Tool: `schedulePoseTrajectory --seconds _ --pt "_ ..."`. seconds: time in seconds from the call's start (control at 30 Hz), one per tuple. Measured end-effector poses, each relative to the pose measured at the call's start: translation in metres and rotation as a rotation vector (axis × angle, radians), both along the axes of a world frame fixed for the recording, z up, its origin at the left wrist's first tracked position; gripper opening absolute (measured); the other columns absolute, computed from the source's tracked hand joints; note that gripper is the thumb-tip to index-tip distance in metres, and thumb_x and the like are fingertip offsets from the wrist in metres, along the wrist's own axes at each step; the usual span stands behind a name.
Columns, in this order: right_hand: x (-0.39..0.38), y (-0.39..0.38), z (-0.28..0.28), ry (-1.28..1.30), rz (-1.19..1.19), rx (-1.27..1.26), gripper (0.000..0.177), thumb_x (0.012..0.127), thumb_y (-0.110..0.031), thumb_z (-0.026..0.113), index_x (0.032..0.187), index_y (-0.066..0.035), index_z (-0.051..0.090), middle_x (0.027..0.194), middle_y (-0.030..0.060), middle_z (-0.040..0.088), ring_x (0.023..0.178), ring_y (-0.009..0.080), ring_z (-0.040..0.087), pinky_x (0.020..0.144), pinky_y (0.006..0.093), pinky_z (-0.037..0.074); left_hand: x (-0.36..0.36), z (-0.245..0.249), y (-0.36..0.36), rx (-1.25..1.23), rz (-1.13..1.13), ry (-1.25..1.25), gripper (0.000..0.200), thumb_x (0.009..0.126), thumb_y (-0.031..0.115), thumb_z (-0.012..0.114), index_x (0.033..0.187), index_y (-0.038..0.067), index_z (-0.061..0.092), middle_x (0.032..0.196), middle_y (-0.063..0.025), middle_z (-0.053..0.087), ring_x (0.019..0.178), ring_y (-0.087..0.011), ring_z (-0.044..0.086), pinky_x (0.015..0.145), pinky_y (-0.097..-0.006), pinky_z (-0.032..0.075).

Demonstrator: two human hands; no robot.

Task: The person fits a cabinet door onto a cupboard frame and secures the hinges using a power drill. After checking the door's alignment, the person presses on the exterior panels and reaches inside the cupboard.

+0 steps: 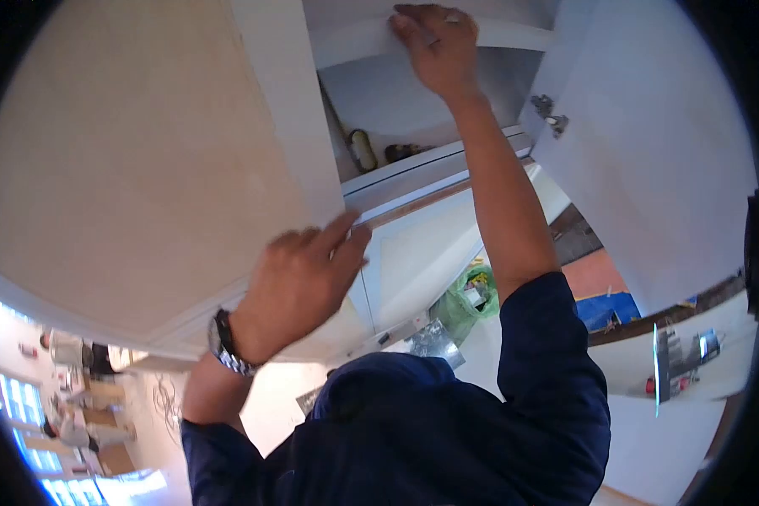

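Note:
My right hand is raised into an open white cabinet, in front of a white shelf board. Its fingers are bent, with thumb and forefinger close together at the board's front. Whatever lies between the fingertips is hidden or too small to name. Lower down, my left hand, with a metal-band watch at the wrist, is held in the air, its fingers partly stretched and holding nothing. It is nearest to the cabinet's lower left edge. Under the board, a small yellowish cylinder and a dark tool-like thing lie inside the cabinet.
An open white door with a metal hinge stands at right. A large pale door panel fills the left. Below are a green bag of bits and a blue sheet. People work at far lower left.

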State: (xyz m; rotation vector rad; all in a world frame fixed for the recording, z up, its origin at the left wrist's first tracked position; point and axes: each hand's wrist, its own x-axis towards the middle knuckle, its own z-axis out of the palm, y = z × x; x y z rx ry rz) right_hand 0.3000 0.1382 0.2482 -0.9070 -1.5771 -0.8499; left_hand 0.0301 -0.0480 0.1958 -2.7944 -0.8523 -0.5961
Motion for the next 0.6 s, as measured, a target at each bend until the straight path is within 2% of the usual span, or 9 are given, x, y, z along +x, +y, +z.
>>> schedulePoseTrajectory --seconds 0.03,0.07,0.17,0.37,0.47,0.6 --pt "-0.001 -0.001 0.001 0.015 0.051 0.023 0.017 0.086 -0.022 0.064 0.100 -0.013 0.068 0.099 0.0087 0.067 0.093 0.0291 0.059 0.089 0.0467 0.040 0.008 0.014 0.003 0.069 0.048 0.034 0.030 0.082 0.018 0.067 0.109 0.007 0.061 0.122 -0.0134 0.060 0.076 -0.0268 0.066 0.067 -0.0363 0.053" --pt "-0.002 -0.001 0.001 0.024 0.086 0.063 0.016 0.086 -0.023 0.064 0.098 -0.012 0.068 0.095 0.0079 0.068 0.091 0.0288 0.059 0.088 0.0463 0.040 0.016 0.024 0.006 0.136 0.094 0.071 0.028 0.082 0.018 0.067 0.107 0.007 0.061 0.123 -0.0132 0.059 0.072 -0.0257 0.066 0.063 -0.0351 0.053" --pt "-0.006 -0.003 0.003 0.061 0.119 0.169 0.017 0.086 -0.026 0.064 0.092 -0.011 0.069 0.087 0.0071 0.068 0.088 0.0284 0.059 0.087 0.0454 0.038 0.035 0.042 0.020 0.257 0.172 0.137 0.015 0.077 0.009 0.061 0.090 0.001 0.061 0.098 -0.0145 0.062 0.067 -0.0225 0.064 0.057 -0.0330 0.051" --pt "-0.006 -0.002 0.002 0.066 0.143 0.194 0.018 0.087 -0.026 0.063 0.092 -0.010 0.069 0.084 0.0070 0.067 0.087 0.0274 0.059 0.086 0.0446 0.038 0.053 0.034 0.039 0.277 0.344 0.257 0.008 0.075 0.008 0.058 0.078 0.002 0.062 0.087 -0.0115 0.060 0.067 -0.0228 0.064 0.056 -0.0326 0.050" --pt "-0.004 -0.003 0.003 0.065 0.131 0.171 0.017 0.087 -0.025 0.064 0.091 -0.009 0.069 0.082 0.0061 0.066 0.086 0.0266 0.059 0.086 0.0428 0.038 0.057 0.032 0.033 0.313 0.414 0.408 0.021 0.081 0.019 0.065 0.094 0.003 0.062 0.095 -0.0098 0.058 0.066 -0.0233 0.064 0.056 -0.0348 0.053" --pt "-0.002 -0.003 0.006 0.083 0.180 0.206 0.017 0.084 -0.025 0.066 0.089 -0.009 0.069 0.078 0.0050 0.064 0.086 0.0259 0.059 0.085 0.0414 0.037 0.063 0.043 -0.009 0.250 0.429 0.428 0.031 0.079 0.024 0.068 0.100 0.002 0.062 0.097 -0.0097 0.058 0.066 -0.0212 0.064 0.055 -0.0335 0.051"
